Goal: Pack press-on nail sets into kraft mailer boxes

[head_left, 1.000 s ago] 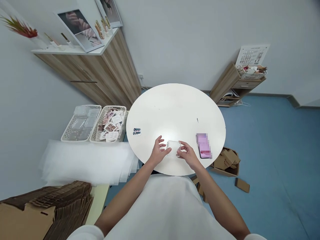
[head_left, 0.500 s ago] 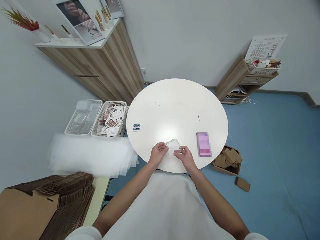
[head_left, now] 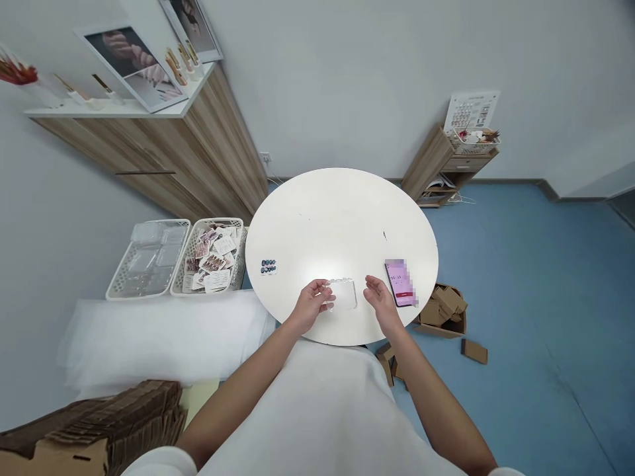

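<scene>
A small clear plastic box [head_left: 344,294] is at the near side of the round white table [head_left: 342,198]. My left hand [head_left: 310,304] grips its left edge between thumb and fingers. My right hand [head_left: 381,296] is off the box, a short way to its right, with the fingers stretched out and nothing in them. To the right of that hand lies a phone [head_left: 399,283] with a pink screen, partly blurred out. A card of dark blue press-on nails [head_left: 268,266] rests near the table's left edge.
Left of the table stand a white basket of nail cards [head_left: 174,287] and a white basket of clear boxes [head_left: 112,284]. White foam sheets [head_left: 163,337] and flattened cardboard [head_left: 143,423] are nearer. Cardboard pieces fill a carton [head_left: 441,329] on the floor at right.
My right hand has let go of the clear plastic box and moved right with its fingers straightened. The box now sits lower and more level. The head view has shifted.
</scene>
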The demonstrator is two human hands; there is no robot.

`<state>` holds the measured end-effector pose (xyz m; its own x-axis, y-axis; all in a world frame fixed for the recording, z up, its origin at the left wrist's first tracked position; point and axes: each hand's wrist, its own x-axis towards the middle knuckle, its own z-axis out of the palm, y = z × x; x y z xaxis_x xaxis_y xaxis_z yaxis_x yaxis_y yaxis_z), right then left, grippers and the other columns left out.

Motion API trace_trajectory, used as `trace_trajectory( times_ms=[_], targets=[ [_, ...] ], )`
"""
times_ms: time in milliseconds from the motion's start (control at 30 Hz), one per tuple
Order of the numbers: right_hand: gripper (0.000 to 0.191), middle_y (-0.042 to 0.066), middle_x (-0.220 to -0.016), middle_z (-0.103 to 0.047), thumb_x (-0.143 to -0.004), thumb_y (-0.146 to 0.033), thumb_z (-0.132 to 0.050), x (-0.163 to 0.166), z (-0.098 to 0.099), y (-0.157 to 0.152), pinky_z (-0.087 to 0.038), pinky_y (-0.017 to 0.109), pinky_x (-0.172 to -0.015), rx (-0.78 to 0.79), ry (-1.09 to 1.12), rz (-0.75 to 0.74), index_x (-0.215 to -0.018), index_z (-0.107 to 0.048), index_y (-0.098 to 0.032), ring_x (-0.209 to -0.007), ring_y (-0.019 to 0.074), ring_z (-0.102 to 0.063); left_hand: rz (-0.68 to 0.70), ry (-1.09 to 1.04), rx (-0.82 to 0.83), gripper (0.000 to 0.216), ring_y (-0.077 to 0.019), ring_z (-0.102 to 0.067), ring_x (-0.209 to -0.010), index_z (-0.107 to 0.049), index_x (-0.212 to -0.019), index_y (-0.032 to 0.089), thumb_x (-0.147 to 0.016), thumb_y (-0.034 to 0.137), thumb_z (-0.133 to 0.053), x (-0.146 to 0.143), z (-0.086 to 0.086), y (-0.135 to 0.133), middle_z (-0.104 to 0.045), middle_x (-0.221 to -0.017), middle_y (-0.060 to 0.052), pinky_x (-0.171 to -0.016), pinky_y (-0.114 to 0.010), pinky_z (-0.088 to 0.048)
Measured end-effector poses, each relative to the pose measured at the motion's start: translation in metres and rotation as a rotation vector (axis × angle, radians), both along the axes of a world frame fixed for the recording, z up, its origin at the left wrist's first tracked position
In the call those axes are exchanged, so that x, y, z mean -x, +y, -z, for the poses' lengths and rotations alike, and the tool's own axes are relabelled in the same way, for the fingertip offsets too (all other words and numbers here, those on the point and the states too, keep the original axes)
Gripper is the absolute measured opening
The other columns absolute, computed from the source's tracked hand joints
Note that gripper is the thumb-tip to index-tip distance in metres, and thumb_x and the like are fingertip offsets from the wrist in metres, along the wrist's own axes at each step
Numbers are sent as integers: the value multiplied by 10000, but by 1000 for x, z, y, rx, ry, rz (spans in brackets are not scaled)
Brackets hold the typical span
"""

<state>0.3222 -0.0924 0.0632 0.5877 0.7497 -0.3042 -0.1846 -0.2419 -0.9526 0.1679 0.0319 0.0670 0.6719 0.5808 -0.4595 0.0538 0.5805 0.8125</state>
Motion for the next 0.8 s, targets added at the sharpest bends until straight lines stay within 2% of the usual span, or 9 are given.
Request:
trace_trajectory(
  times_ms=[67, 167, 233, 300, 367, 467, 567, 667, 800],
  targets=[
    [511, 69, -1277, -419, -703, -468, -580, 6, -2, -1, -372, 408, -931, 6, 17, 17, -1156, -425, -289, -1136, 221, -451, 36, -9, 14, 348, -130, -588, -761, -528, -927, 195, -663, 385, -652, 3, 1, 1, -522, -822, -7, -677, -297, -487],
    [541, 80, -1225, -443, -715, -448, -572, 16, -6, -3, -422, 401, -852, 16, 95, -53, -1200, -385, -299, -915, 186, -587, 92, -9, 12, 319, -134, -580, -805, -532, -899, 193, -667, 376, -652, 6, 5, -1, -513, -894, -17, -721, -327, -493],
    [570, 75, -1167, -472, -695, -424, -598, 20, -8, -4, -446, 386, -790, 18, 99, -85, -1206, -380, -298, -783, 157, -614, 117, -7, -7, 299, -143, -566, -859, -536, -889, 192, -678, 376, -642, 6, 6, -3, -500, -941, -25, -756, -347, -489],
    [582, 56, -1071, -514, -667, -399, -626, 21, -9, -3, -459, 367, -735, 22, 63, -96, -1191, -401, -284, -713, 141, -608, 144, 3, -38, 322, -154, -552, -907, -533, -943, 204, -692, 385, -626, 6, 6, -4, -485, -997, -39, -781, -365, -482],
    [573, 39, -984, -539, -651, -384, -636, 18, -7, -2, -464, 353, -702, 24, 25, -100, -1171, -425, -269, -690, 138, -597, 172, 14, -100, 447, -174, -540, -961, -476, -1091, 247, -695, 398, -619, 7, 4, -4, -461, -1083, -60, -802, -386, -467],
    [554, 30, -946, -541, -657, -379, -626, 11, -6, 0, -463, 352, -701, 17, 11, -64, -1163, -434, -263, -689, 140, -594, 247, 45, -375, 826, -245, -427, -1139, -281, -1286, 308, -586, 394, -712, 11, -1, 2, -377, -1254, -96, -913, -441, -371],
    [535, 28, -952, -538, -669, -381, -613, 3, -8, 2, -460, 363, -722, 10, 30, -37, -1160, -436, -266, -686, 141, -598, 358, 159, -745, 1066, -308, -229, -1260, -234, -1326, 311, -421, 405, -790, 12, -4, 9, -296, -1350, -100, -1013, -493, -180],
    [521, 31, -960, -540, -671, -388, -607, -5, -14, 2, -460, 373, -733, 15, 46, -65, -1151, -446, -267, -688, 143, -598, 430, 268, -940, 1054, -323, -198, -1262, -259, -1317, 330, -409, 466, -775, 6, -6, 13, -300, -1358, -78, -1018, -495, -113],
    [521, 24, -944, -535, -667, -388, -609, -13, -17, 3, -466, 371, -730, 39, 57, -109, -1146, -442, -269, -690, 143, -597, 477, 246, -1000, 913, -299, -292, -1208, -348, -1272, 334, -464, 466, -753, -12, -7, 12, -420, -1267, -60, -1000, -443, -178]
  ],
)
